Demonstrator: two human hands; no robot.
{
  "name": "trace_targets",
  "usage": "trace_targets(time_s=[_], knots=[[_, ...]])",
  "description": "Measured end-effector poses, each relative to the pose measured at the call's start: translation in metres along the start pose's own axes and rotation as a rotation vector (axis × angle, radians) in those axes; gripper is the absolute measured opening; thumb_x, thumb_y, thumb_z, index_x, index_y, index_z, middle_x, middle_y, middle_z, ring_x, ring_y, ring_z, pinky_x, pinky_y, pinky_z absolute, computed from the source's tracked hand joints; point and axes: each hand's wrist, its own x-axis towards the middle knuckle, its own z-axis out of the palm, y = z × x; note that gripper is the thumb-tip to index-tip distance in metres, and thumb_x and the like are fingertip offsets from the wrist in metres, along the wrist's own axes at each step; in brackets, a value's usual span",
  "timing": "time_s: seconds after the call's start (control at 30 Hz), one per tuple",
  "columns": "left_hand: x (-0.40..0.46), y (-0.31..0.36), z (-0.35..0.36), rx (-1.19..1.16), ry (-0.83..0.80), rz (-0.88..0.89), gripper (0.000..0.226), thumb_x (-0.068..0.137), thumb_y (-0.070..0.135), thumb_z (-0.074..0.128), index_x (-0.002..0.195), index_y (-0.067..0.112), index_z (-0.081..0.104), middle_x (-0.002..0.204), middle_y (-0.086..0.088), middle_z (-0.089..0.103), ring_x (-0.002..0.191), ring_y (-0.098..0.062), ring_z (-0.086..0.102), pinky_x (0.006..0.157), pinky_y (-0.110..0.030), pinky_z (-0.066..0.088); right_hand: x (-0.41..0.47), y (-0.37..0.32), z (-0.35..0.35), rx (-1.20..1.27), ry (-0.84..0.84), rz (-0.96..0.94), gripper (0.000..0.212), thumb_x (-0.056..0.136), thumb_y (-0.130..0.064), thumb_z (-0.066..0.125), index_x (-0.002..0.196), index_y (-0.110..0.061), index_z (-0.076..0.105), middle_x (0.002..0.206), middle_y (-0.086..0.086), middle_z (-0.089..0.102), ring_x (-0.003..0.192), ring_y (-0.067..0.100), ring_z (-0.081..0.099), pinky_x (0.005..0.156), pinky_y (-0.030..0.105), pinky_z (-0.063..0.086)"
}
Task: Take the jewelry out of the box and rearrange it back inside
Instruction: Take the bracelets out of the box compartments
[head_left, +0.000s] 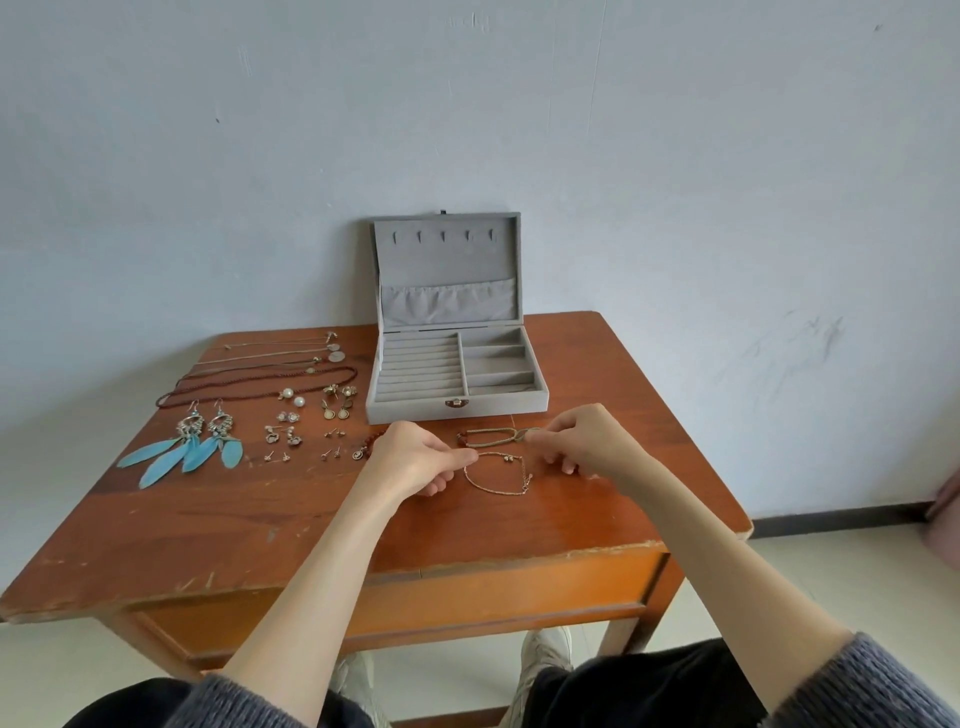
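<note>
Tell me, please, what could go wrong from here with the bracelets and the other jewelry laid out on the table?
The thin chain bracelet lies close to the woven bracelet between both hands; they could tangle. The left hand covers part of the red bead bracelet and might drag it. The small stud earrings could be knocked off.

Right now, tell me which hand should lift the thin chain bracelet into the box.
Probably the left hand: its fingertips already touch the thin chain bracelet. The right hand is busy pinching the green cord bracelet; the open box lies just beyond both.
</note>
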Motion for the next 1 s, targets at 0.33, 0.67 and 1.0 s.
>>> trace_targets(time_s=[0.33,0.67,1.0], knots=[[0.03,0.03,-0.016,-0.008,-0.072,0.271,0.01,0.088,0.026,0.061,0.09,0.02,0.069,0.078,0.005,0.067,0.067,-0.003,0.058,0.059,-0.012,0.042,0.029,-0.015,-0.031,0.207,0.087,-0.175,0.017,0.09,-0.019,0.058,0.08,-0.009,0.068,0.07,0.001,0.064,0.062,0.01,0.055,0.057,0.02,0.045],[0.099,0.039,-0.001,0.332,-0.003,0.376,0.013,0.084,0.024,0.067,0.095,0.019,0.071,0.094,0.005,0.066,0.074,-0.002,0.055,0.061,-0.012,0.04,0.09,-0.016,-0.012,-0.313,0.258,-0.279,0.019,0.088,-0.028,0.058,0.099,-0.018,0.071,0.107,0.005,0.058,0.11,0.022,0.043,0.086,0.025,0.034],[0.119,0.043,0.016,0.639,0.033,0.447,0.013,0.083,0.031,0.066,0.091,0.022,0.073,0.098,-0.002,0.064,0.105,-0.019,0.045,0.081,-0.03,0.042,0.096,-0.005,-0.002,-0.401,0.238,-0.285,0.022,0.089,-0.03,0.057,0.102,-0.022,0.072,0.109,0.004,0.054,0.11,0.022,0.039,0.087,0.03,0.041]])
